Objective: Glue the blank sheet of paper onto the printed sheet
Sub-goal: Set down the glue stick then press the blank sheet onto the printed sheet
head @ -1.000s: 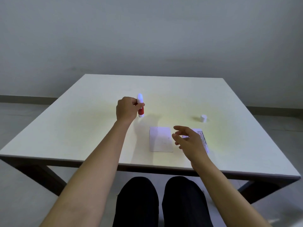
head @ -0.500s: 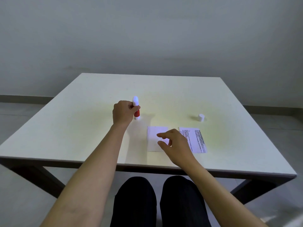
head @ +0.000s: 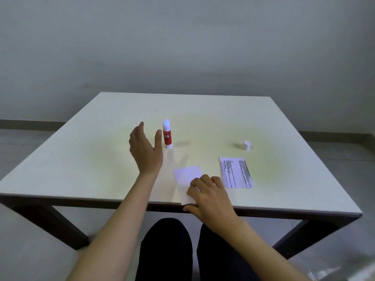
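A red glue stick [head: 167,134] with its white tip exposed stands upright on the white table [head: 81,155]. Just left of it my left hand [head: 146,151] hovers open, fingers apart, not touching the stick. The blank sheet of paper [head: 186,177] lies at the table's near edge, slid so its near end reaches the rim. My right hand [head: 209,195] rests on it, fingertips pressing its near half and thumb at the table's edge. The printed sheet [head: 236,172] lies flat to the right, apart from the blank one.
The glue stick's white cap [head: 247,145] stands alone at the right, beyond the printed sheet. My knees in dark trousers [head: 168,250] sit under the table's near edge. A grey wall rises behind the table.
My left hand has let go of the glue stick and opened beside it. My right hand has come down on the blank sheet and pulled it toward the near edge.
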The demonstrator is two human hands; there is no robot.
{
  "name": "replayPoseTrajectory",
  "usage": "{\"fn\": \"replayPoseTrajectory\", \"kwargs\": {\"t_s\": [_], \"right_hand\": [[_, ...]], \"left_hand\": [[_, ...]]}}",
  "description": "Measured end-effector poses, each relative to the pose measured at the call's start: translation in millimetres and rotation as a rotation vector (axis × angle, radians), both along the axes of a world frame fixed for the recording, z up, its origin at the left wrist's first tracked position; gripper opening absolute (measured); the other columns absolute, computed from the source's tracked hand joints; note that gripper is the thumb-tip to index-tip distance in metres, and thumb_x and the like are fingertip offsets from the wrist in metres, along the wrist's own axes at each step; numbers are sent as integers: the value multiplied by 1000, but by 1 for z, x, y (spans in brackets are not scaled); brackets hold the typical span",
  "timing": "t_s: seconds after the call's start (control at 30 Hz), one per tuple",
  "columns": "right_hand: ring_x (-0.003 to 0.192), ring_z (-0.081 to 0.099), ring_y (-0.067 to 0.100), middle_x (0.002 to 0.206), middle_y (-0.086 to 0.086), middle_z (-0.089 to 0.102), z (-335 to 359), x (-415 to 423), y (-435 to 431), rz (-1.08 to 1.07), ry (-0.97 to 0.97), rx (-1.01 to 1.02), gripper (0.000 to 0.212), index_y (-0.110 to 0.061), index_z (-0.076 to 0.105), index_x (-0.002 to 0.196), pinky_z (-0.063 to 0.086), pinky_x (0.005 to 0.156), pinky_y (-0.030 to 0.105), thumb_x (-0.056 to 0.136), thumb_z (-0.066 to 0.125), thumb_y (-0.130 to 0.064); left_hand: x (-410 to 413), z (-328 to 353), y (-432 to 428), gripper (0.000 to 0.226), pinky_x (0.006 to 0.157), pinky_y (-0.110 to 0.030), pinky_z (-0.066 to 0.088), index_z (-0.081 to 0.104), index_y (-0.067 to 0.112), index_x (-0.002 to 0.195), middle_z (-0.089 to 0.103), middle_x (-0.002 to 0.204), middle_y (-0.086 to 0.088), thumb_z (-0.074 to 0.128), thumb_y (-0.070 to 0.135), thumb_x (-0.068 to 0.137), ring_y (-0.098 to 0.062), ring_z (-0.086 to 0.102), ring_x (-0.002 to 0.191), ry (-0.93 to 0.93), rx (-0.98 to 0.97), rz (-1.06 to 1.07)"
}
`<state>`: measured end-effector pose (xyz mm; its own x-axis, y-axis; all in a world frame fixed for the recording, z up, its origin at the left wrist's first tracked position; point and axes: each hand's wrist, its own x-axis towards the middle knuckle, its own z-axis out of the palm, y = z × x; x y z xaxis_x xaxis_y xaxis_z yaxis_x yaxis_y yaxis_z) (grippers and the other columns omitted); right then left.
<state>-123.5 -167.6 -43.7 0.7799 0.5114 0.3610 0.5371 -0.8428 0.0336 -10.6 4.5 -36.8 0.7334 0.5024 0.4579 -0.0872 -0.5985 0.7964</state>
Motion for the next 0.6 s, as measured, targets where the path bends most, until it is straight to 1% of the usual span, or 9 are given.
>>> {"fn": "replayPoseTrajectory", "kwargs": {"t_s": [0.1, 0.2, 0.23, 0.27, 0.33, 0.4, 0.47, 0.53, 0.6], "right_hand": [[55, 54, 18, 60, -6, 58, 0, -4, 1, 66, -37, 74, 21, -18, 60, 58, 48, 53, 25, 64, 79, -25], [57, 51, 21, 69, 3, 59, 14, 0, -9, -26, 92, 476, 10, -9, 62, 73, 47, 52, 33, 82, 65, -10], [60, 52, 19, 72, 3, 60, 21, 4, -15, -84, 149, 643, 8, -10, 63, 78, 47, 56, 31, 85, 61, -8], [62, 53, 16, 71, 2, 62, 29, 9, -23, -145, 154, 808, 9, -12, 64, 80, 46, 59, 24, 86, 59, -7], [62, 58, 12, 69, -3, 64, 44, 19, -39, -263, 165, 1128, 16, -18, 63, 77, 45, 59, 14, 86, 59, -6], [62, 65, 18, 72, 0, 66, 56, 27, -54, -309, 238, 1457, 15, -17, 61, 77, 52, 59, 19, 86, 60, -4], [61, 68, 18, 77, 9, 66, 62, 30, -65, -302, 346, 1726, 6, -8, 62, 82, 57, 60, 23, 86, 61, -3], [61, 70, 17, 77, 12, 66, 63, 29, -71, -287, 412, 1842, 3, -5, 61, 84, 58, 64, 23, 86, 62, -4], [62, 71, 19, 74, 12, 67, 61, 27, -74, -275, 438, 1869, 4, -5, 60, 83, 59, 65, 23, 87, 61, -3]], "left_hand": [[-10, 9, -11, 40, 100, -33, 32, 47, 8, 131, 51, 132, -10, 42, 26, 95, -23, 45, 124, -155, -12, -11], [-17, 22, -22, 30, 84, -15, 41, 57, 10, 116, 60, 112, -4, 39, 20, 94, -12, 55, 102, -274, -139, -64], [-20, 27, -26, 26, 77, -9, 41, 59, 14, 109, 63, 103, 0, 40, 21, 93, -7, 57, 93, -254, -220, -105], [-23, 30, -29, 21, 71, -7, 41, 60, 17, 102, 65, 93, 2, 43, 22, 91, -3, 59, 84, -201, -301, -155], [-29, 33, -36, 14, 72, -18, 47, 62, 17, 88, 66, 77, 2, 50, 23, 90, -4, 61, 74, -51, -445, -234], [-38, 32, -43, 13, 71, -30, 51, 64, 15, 81, 66, 73, 1, 56, 21, 89, -11, 63, 72, 79, -557, -283], [-47, 33, -55, 12, 66, -30, 54, 65, 13, 81, 67, 76, -3, 59, 20, 89, -16, 67, 70, 199, -643, -420], [-53, 35, -72, 13, 65, -25, 57, 68, 13, 79, 71, 77, -2, 62, 21, 88, -15, 71, 70, 322, -648, -602], [-56, 40, -88, 11, 66, -22, 58, 69, 14, 78, 74, 77, 0, 64, 17, 87, -12, 73, 69, 358, -633, -695]]}}
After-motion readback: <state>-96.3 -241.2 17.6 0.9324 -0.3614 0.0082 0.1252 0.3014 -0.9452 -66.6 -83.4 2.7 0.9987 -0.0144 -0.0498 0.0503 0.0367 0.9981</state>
